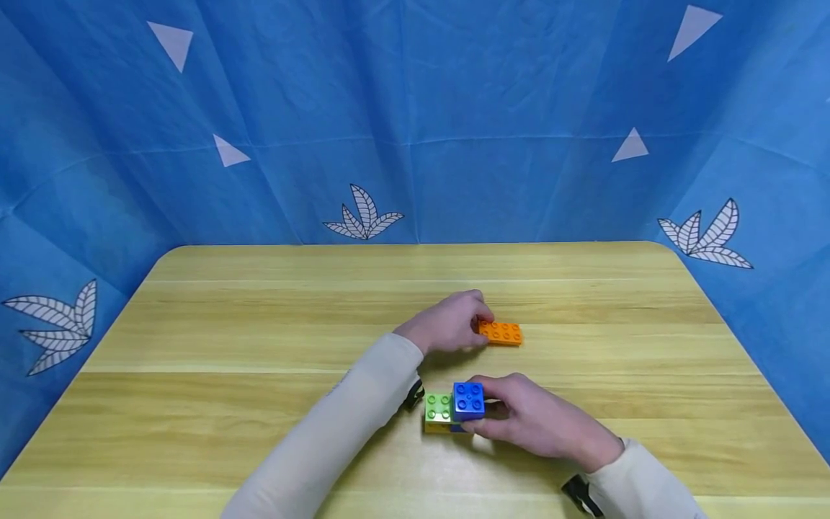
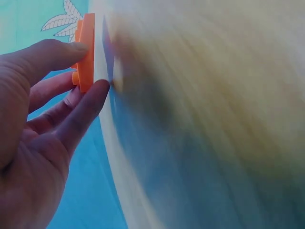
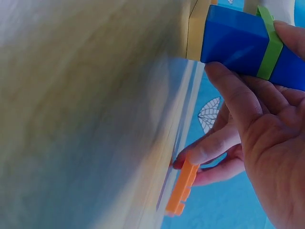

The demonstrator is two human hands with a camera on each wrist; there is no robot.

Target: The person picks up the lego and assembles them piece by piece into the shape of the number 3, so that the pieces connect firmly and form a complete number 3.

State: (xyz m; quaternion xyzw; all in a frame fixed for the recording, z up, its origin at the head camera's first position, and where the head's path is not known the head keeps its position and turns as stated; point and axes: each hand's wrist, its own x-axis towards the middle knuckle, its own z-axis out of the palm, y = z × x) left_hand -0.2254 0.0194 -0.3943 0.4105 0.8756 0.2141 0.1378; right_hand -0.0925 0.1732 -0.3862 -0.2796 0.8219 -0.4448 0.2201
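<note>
My left hand (image 1: 452,322) pinches the left end of a flat orange toy brick (image 1: 507,334), thumb on one side and fingers on the other. In the left wrist view that orange brick (image 2: 86,55) is close to the tabletop; whether it touches cannot be told. Nearer to me, my right hand (image 1: 541,418) grips a small stack from its right side. At the top is a blue brick (image 1: 468,401) on a thin green plate (image 1: 437,408). Below come a second blue brick (image 3: 233,40) and a flat yellow piece (image 1: 437,428) at the bottom.
The wooden table (image 1: 259,310) has rounded far corners. A blue cloth (image 1: 415,86) with white triangles and leaf prints hangs behind it and at both sides. Dark straps (image 1: 579,494) show at both wrists.
</note>
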